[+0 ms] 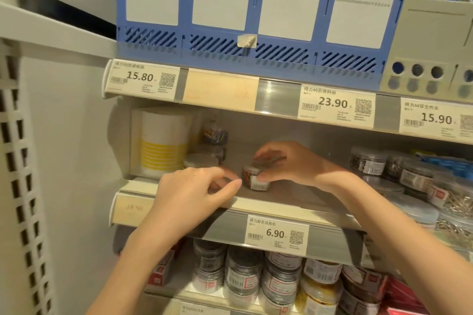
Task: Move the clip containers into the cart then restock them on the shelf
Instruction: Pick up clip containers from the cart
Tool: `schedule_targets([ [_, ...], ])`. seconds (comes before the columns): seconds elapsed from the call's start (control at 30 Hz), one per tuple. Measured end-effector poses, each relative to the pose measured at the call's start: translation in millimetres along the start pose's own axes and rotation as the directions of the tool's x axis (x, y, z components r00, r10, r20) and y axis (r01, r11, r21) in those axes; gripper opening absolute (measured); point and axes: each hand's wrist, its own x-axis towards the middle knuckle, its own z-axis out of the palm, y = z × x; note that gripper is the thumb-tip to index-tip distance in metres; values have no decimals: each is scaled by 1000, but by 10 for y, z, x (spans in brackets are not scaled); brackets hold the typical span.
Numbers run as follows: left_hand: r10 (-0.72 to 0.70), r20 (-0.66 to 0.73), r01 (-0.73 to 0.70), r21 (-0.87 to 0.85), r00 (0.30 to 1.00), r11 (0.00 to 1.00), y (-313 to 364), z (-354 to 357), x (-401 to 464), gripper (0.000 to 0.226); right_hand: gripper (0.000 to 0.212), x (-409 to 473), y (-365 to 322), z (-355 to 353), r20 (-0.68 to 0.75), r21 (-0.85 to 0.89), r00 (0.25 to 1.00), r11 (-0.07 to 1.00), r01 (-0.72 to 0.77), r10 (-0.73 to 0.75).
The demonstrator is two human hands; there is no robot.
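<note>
- My right hand (286,163) grasps a round clip container (256,178) from above, centre of frame, on the middle shelf (294,199).
- My left hand (189,194) holds nothing; fingers loosely curled at the shelf's front edge, just left of the container.
- Risk: a careless push could slide it into the stacked containers (213,146) behind, left of centre, toppling them.
- Risk: set too near the front edge, it may roll off.

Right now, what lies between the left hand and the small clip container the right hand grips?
Nothing stands between the left hand and the clip container in the right hand; the head view shows only bare grey shelf there.
</note>
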Motion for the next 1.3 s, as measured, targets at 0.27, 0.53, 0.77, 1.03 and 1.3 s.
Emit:
schedule_targets([
  [0.27,-18,-77,18,3,997,1000,25,30,-8,22,44,354,-232,113,-166,126,984,988,89,-68],
  [0.53,-14,-81,13,-19,997,1000,-18,76,-5,31,53,725,-418,304,-182,135,980,985,110,-85],
  [0.77,-15,-75,15,-6,997,1000,-13,82,-3,31,44,836,-416,403,-180,51,977,991,121,-110],
  [1.03,-26,-71,26,-9,997,1000,-7,81,0,32,48,775,-406,387,-43,-7,993,994,112,-112],
  [1.3,-22,-83,21,-8,996,1000,-4,63,-4,25,51,774,-357,435,-109,67,990,993,99,-91],
])
